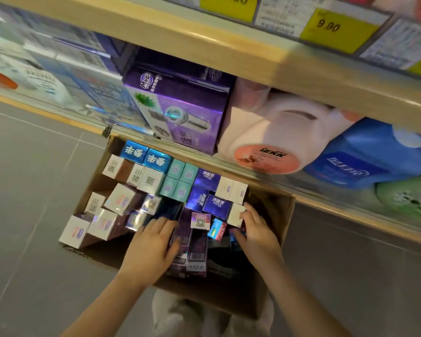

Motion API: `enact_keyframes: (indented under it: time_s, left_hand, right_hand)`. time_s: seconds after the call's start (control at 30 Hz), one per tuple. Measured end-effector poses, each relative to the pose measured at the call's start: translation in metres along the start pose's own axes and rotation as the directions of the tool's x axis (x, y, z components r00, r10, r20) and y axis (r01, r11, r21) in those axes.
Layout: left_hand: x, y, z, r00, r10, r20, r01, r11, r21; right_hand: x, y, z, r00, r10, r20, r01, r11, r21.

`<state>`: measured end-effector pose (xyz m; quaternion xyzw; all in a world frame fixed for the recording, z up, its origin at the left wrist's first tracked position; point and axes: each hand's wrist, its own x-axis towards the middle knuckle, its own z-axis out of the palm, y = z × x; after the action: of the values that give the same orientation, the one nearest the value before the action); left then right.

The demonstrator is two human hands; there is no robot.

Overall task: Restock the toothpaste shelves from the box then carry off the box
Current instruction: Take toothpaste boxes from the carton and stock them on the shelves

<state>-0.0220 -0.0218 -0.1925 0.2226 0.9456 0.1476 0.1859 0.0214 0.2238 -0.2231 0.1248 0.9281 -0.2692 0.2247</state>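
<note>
Brown cardboard box (pixel 275 242) sits on grey floor tiles (pixel 34 190) below the wooden shelf edge (pixel 204 52), packed with upright toothpaste cartons (pixel 175 181); restocking looks early, carry-off not begun. Left hand (pixel 151 246) lies fingers-down on purple cartons (pixel 192 254), grip unclear. Right hand (pixel 258 229) reaches in, fingertips touching a white carton (pixel 235 215); whether it pinches, cannot tell.
</note>
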Motion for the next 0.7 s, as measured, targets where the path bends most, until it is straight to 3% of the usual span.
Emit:
enact_keyframes:
  time_s: [0.1,0.27,0.5,0.7]
  left_hand:
    - [0.003,-0.004,0.002,1.0,0.008,-0.023,-0.008,1.0,-0.001]
    - [-0.003,0.001,0.004,1.0,0.018,0.022,-0.018,1.0,-0.025]
    - [-0.006,0.069,-0.051,0.99,0.124,0.065,-0.113,0.983,-0.144]
    - [0.016,0.121,-0.117,0.977,0.212,0.021,-0.201,0.948,-0.249]
  right_hand:
    - [0.012,-0.005,0.004,0.999,0.021,-0.039,-0.024,0.997,-0.067]
    - [0.003,-0.007,-0.006,0.998,0.019,-0.053,-0.015,0.998,0.065]
    - [-0.071,-0.023,-0.106,0.98,-0.065,-0.188,0.132,0.92,0.37]
    - [-0.121,-0.072,-0.194,0.963,-0.131,-0.237,0.241,0.815,0.528]
